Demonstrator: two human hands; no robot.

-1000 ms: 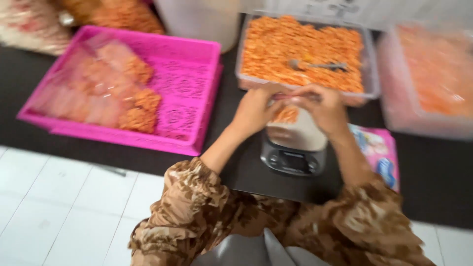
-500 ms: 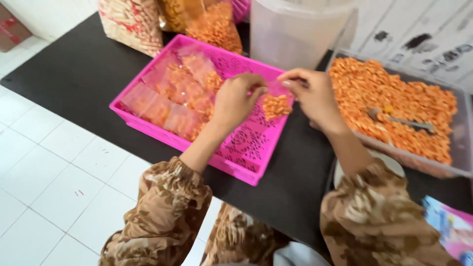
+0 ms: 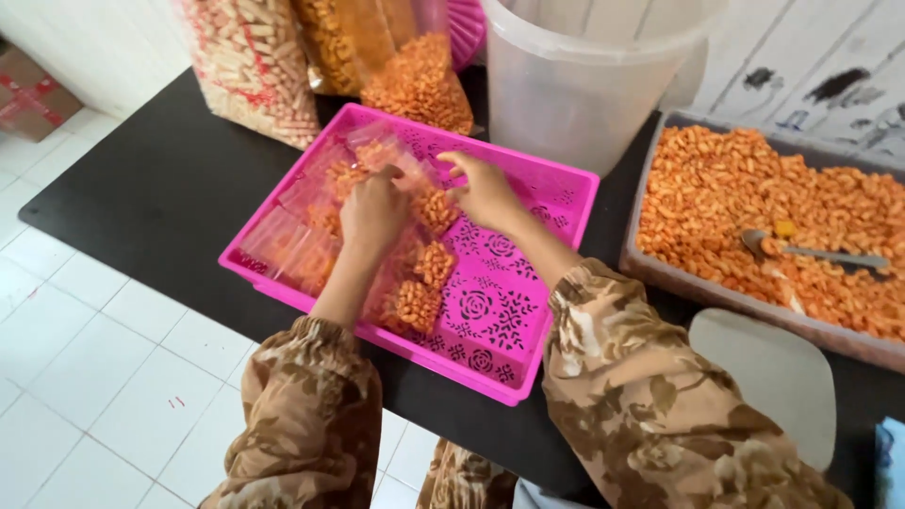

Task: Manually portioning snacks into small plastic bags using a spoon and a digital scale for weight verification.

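Observation:
My left hand and my right hand are both inside a pink plastic basket on a black table. Between them lies a small clear bag of orange snacks, on top of several other filled bags in the basket's left half. The left hand's fingers are closed on the bag's clear top. Beside the bag, the right hand's fingers are spread, with the fingertips at its plastic edge. Camouflage-patterned sleeves cover both arms.
A clear tub of loose orange snacks with a metal spoon stands at the right. A translucent bucket and large snack sacks stand behind the basket. A white scale platform is near my right elbow. Below is white tile floor.
Both hands carried the small snack bag from the scale leftward over the pink basket and lowered it onto the other bags. The view swung left with them.

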